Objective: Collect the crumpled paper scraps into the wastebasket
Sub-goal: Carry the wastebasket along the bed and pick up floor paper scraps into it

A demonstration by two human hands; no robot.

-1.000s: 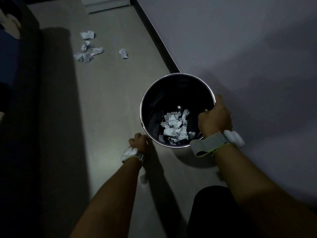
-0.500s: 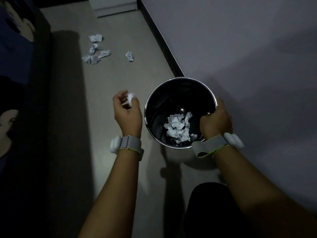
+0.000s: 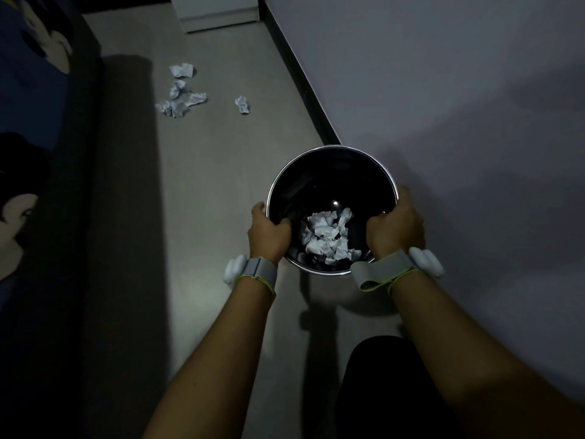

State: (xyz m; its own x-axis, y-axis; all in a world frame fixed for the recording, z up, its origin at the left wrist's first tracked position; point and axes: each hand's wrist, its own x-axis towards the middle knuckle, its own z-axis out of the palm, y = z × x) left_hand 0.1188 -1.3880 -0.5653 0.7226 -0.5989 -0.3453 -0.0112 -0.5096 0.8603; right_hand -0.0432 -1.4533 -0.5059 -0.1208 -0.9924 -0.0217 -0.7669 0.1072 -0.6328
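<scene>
Fingers (image 3: 282, 224) of my left hand (image 3: 269, 236) are hooked over the wastebasket (image 3: 332, 149) rim at roughly 8 o'clock, thumb on the outside. My right hand (image 3: 397, 229) grips the same rim at about 4 o'clock. So both hands are clamped on the bin, and neither is carrying a scrap as far as I can see.

Progress-wise I'd guess we're around halfway. The bin sits on the floor right by the wall, and it already has a heap of crumpled paper (image 3: 326, 240) on the bottom, bunched toward its 6 o'clock side. What's left is out on the floor, well apart from the bin. There's a cluster of scraps (image 3: 180, 101) off at about 10 o'clock, four or five balls I think, hard to count in this light. A lone scrap (image 3: 242, 104) lies at about 11 o'clock. My guess is the bin needs to go over there next, or I do.

Materials, biggest first:
- The floor (image 3: 205, 201) is smooth, pale and matte.
- The wall (image 3: 459, 90) is flat and painted, with a dark skirting strip along its foot.
- The bin is round, glossy black inside, with a thin shiny metal-looking rim that should be easy to hang onto.
- The paper is white, light stuff, all sharp creases and lumps.
- The wristbands (image 3: 259, 269) are soft grey fabric with a white plastic pod on each.
</scene>
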